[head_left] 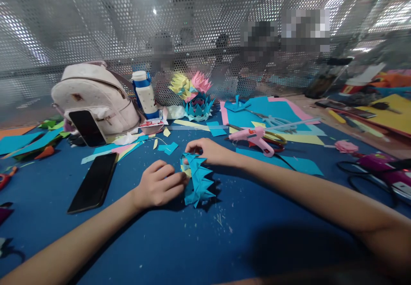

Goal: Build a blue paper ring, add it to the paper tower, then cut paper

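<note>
A spiky folded flower of turquoise paper [197,180] lies on the blue table [199,242] in front of me. My left hand [159,186] pinches its left side, fingers curled and pressed against the paper. From the right, my right hand [210,150] grips the flower's upper edge with bent fingers. Both forearms rest low over the table.
A black phone [94,182] lies to the left; a white backpack [94,96] with another phone leaning on it and a bottle [144,94] stand behind. Finished paper flowers [194,94], a pink glue gun [255,138], scissors [272,122], coloured sheets and scraps lie around. A perforated metal screen closes the back.
</note>
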Available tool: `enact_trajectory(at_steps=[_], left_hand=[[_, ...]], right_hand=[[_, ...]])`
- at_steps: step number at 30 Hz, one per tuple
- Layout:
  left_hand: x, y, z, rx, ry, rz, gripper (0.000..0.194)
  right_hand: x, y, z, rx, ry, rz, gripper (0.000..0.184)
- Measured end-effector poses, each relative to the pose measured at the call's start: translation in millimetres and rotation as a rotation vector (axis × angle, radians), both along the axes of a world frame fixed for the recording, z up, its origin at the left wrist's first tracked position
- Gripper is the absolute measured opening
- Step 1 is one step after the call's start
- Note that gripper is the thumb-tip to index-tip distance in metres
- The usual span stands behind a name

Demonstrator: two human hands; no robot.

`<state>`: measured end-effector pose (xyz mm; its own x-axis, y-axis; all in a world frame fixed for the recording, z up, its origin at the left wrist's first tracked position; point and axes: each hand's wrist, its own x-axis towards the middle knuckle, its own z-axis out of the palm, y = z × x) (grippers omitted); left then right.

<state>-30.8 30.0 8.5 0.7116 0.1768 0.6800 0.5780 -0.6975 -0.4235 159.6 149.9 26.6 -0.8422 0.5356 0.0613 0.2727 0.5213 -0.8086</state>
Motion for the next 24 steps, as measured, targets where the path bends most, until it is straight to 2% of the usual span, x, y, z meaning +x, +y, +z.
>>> enact_trajectory(at_steps=[6,10,15,17,20,24], left_hand=[[1,0,-0.9,-0.020,-0.025,0.010,0.025],[-1,0,0.9,-0.025,-0.020,0.029,0.012],[-5,1,-0.9,-0.058,-0.039,0.081,0.018],[-7,3,-3.6,-0.119,-0.101,0.082,0.020],[-7,5,-8.1,-0.337,-0.365,0.029,0.021],[-3,9,-14.8,-0.743,-0.991,0.019,0.004]], right_hand=[[-2,-5,3.1,-0.025,0.073,0.028,0.008],[-1,-5,4.4,-0.020,0.099,0.040,0.011],[0,-5,6.2,-0.037,0.117,0.069,0.013],[0,-4,6.9,-0.035,0.107,0.068,0.012],[2,3,10.8,0.007,0.051,0.100,0.013],[10,10,25.2,0.092,0.010,0.077,0.033]])
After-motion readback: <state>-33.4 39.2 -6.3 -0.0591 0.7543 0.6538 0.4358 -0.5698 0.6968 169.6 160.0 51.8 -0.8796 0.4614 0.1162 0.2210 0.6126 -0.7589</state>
